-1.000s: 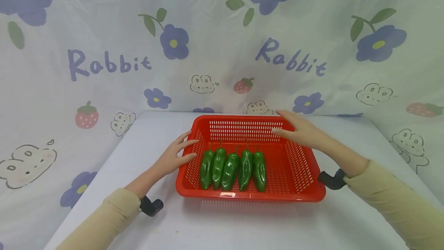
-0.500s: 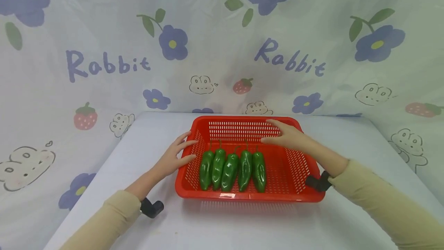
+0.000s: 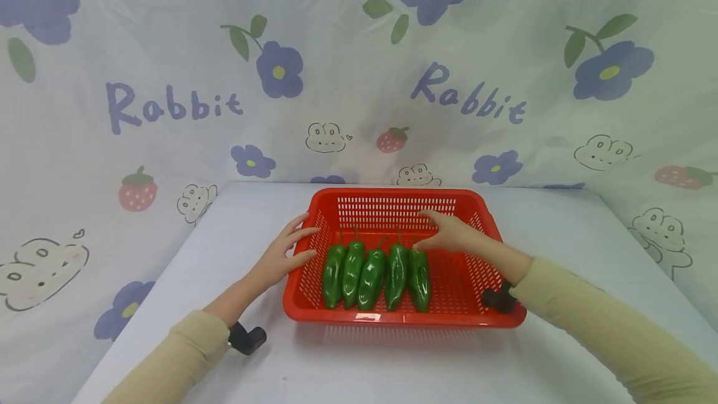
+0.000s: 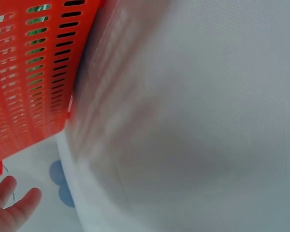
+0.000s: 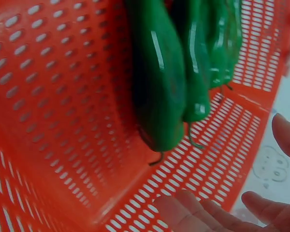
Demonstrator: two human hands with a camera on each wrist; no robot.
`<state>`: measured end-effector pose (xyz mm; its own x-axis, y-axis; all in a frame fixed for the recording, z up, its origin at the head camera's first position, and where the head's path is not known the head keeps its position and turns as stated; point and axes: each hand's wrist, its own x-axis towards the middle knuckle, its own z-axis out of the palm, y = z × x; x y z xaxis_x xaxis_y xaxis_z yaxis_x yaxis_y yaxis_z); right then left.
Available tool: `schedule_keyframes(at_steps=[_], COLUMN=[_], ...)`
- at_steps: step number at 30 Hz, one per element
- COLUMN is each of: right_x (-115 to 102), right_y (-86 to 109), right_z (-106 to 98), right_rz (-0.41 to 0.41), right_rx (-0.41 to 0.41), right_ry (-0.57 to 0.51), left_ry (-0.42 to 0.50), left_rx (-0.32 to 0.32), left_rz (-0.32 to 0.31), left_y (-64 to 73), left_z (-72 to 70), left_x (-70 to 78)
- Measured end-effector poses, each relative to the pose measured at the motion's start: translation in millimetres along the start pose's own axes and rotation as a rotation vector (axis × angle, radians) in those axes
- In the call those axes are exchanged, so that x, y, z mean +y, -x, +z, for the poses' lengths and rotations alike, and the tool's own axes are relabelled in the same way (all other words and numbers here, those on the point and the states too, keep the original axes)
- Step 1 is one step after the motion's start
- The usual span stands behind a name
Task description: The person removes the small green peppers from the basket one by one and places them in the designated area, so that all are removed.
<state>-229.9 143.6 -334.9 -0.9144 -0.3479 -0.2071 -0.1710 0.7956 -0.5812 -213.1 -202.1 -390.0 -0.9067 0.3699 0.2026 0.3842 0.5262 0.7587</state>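
Observation:
Several glossy green peppers (image 3: pixel 372 279) lie side by side in the left and middle of a red perforated basket (image 3: pixel 404 318), stems pointing away from me. My left hand (image 3: pixel 277 254) is at the basket's left rim with fingers spread; whether it touches the rim, I cannot tell. Inside the basket's outline, my right hand (image 3: pixel 451 234) hovers with thumb and fingers apart and nothing between them. Its thumb is close to the stem end of the rightmost pepper (image 3: pixel 419 282). In the right wrist view that pepper (image 5: pixel 159 82) is nearest, apart from the fingers (image 5: pixel 217 215).
The basket stands on a white-covered table (image 3: pixel 336 366). Behind it hangs a curtain (image 3: pixel 359 92) printed with flowers, strawberries and rabbits. Black wrist cameras (image 3: pixel 247 338) stick out below both wrists. The basket's slotted outer wall (image 4: pixel 34 63) fills the left wrist view's upper left.
My right hand has moved left and down, from over the basket's back right to beside the rightmost pepper's stem. The left hand, basket and peppers have stayed in place.

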Motion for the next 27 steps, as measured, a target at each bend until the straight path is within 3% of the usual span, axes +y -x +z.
schedule_keyframes(at_steps=[15, 27], right_x=[11, 21], right_y=[-14.8, -20.3], right_z=[24, 27], right_rz=[0.231, 0.263], right_rx=[-0.122, -0.202], right_ry=[-0.19, -0.23], left_ry=[0.0, -0.003], left_rx=[0.011, 0.005], left_rz=[0.004, -0.003], left_y=[0.7, 0.4], left_z=[1.0, 1.0], left_x=[3.9, 4.7])
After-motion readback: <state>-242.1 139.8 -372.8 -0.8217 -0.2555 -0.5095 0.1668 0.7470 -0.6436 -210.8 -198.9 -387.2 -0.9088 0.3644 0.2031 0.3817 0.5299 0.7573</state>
